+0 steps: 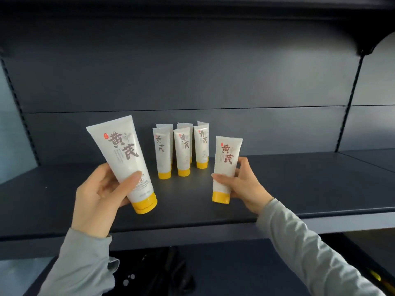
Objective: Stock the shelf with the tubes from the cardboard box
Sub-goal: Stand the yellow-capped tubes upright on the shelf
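A tube (226, 159) is held upright, cap down, by the right hand (241, 184) just right of the standing tubes (181, 146) on the shelf (299, 189) — a second tube (124, 154) is gripped, tilted, by the left hand (100, 197).

Eight tubes (181, 150); two hands (100, 189); one shelf (299, 184)

Bare hands, left hand (100, 195) and right hand (243, 186), short plain nails. Both arms in long light-grey sleeves of plain soft fabric. The left sleeve (81, 263) has a loose, creased cuff at the wrist just behind the grip, with a folded flap of hem further back on the inner side. The right sleeve (303, 248) has its cuff at the wrist behind the grip, smoother, with faint wrinkles.
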{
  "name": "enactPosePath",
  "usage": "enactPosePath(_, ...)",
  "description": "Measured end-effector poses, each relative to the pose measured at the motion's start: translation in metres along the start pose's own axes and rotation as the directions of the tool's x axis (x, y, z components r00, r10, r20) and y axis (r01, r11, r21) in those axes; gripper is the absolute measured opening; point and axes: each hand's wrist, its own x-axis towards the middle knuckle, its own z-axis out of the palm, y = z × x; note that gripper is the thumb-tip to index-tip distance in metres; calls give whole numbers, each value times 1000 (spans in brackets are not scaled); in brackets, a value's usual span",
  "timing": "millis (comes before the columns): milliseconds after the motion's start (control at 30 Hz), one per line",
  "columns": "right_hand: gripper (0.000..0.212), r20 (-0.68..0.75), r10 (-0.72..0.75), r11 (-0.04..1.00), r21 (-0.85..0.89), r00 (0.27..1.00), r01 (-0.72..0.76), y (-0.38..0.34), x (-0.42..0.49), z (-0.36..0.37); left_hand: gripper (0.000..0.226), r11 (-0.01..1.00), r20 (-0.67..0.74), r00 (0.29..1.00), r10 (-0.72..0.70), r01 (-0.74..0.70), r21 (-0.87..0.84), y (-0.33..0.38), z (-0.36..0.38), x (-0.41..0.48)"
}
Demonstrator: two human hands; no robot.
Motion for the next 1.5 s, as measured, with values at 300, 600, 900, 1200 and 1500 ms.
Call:
enactPosePath(300, 46, -197, -234, 936, -309, 952, 167, 13, 68, 32, 23, 1000, 9, 1000, -1, 1, -11, -12, -26, 21)
enactPosePath(600, 46, -240, -239, 931, -331, 941, 152, 25, 117, 47, 25, 1000, -19, 1000, -10, 11, 10, -16, -27, 29)
enactPosePath(900, 49, -133, -185, 928, -350, 974, 129, 39, 127, 34, 28, 999, -13, 999, -41, 41, 25, -29, -8, 35)
enactPosePath(1200, 50, -96, -191, 879, -459, 977, 127, 43, 128, 22, 27, 998, 1, 999, -54, 54, 12, -34, 19, 36)
enactPosePath(1500, 51, -42, -164, 885, -448, 986, 128, 43, 130, 21, 24, 997, 13, 997, -72, 72, 14, -34, 30, 37)
